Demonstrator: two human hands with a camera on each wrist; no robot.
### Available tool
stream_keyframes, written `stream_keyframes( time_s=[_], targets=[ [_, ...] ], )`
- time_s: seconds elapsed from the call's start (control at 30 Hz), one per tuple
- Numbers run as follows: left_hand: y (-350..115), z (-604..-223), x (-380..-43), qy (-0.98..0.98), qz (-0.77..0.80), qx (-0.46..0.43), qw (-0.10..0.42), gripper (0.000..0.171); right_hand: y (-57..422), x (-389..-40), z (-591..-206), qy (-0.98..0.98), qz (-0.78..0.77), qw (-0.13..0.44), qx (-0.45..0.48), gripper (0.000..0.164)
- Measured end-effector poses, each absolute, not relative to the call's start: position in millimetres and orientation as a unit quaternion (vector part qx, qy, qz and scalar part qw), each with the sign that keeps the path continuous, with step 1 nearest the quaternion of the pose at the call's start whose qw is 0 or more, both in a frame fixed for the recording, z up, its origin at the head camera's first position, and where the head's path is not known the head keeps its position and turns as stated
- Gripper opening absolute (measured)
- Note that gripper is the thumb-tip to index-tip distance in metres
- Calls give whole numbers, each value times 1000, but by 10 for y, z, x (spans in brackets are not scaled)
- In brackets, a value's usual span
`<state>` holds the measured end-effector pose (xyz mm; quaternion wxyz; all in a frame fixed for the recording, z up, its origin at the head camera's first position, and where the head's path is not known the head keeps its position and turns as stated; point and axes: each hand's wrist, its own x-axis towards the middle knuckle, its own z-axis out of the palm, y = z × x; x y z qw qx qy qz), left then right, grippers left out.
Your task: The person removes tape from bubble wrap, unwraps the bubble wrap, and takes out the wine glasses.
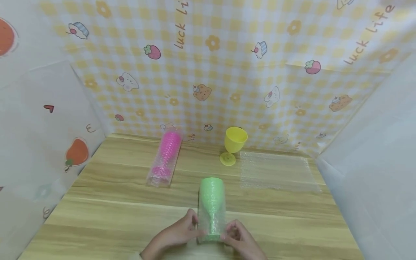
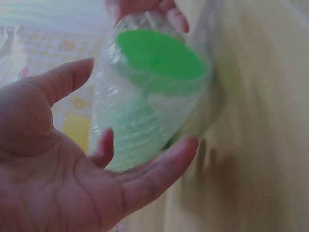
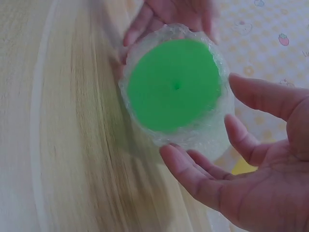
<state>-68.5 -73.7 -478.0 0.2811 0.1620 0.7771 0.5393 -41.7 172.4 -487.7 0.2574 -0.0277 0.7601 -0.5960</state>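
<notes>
A light green goblet [image 1: 212, 195], rolled in clear bubble wrap [image 2: 108, 92], is at the table's front middle, its base toward me. The round green base [image 3: 174, 87] faces the camera in the right wrist view, with wrap standing out around its rim. My left hand [image 1: 182, 229] is at the roll's left side near the base, thumb and fingers spread in the left wrist view. On the other side my right hand [image 1: 242, 240] has its fingertips [image 3: 176, 157] right at the wrap's edge, fingers loosely bent. Neither hand's fingers close around the roll.
A pink goblet [image 1: 170, 144] in bubble wrap lies at the back left of the wooden table [image 1: 130, 220]. Behind the green one stands an unwrapped yellow goblet [image 1: 235, 139]. A flat bubble wrap sheet [image 1: 277, 171] lies at the back right. A checked cloth [image 1: 227, 72] hangs behind.
</notes>
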Motion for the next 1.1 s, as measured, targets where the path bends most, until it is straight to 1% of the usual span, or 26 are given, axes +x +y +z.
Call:
stream_keyframes(
  time_s=[0.17,0.27,0.33,0.47,0.63,0.77,0.87,1.03,1.1],
  targets=[
    [-662,-4672,-855,822,514,152,189,69,1676,-491,-4877,764,-612,206,8,53],
    [-566,-4641,-964,833,507,161,151,73,1649,-634,-4891,754,-631,179,25,63],
    [-493,-4633,-1019,841,497,163,141,73,1643,-750,-4908,744,-643,180,29,66],
    [-367,-4652,-1077,857,474,150,136,66,1642,-941,-4960,743,-641,193,16,68],
    [-342,-4678,-1124,859,480,129,121,61,1630,-1069,-5015,727,-655,206,-13,62],
    [-423,-4688,-1151,859,495,93,95,64,1580,-1088,-5002,702,-680,211,-19,53],
    [-496,-4682,-1157,860,501,46,86,71,1511,-1085,-4988,691,-691,210,-22,50],
    [-593,-4704,-1174,854,513,-2,92,83,1384,-1097,-4992,690,-689,218,-39,57],
    [-622,-4735,-1186,849,521,-5,88,82,1339,-1105,-4993,686,-691,222,-43,59]
  ],
)
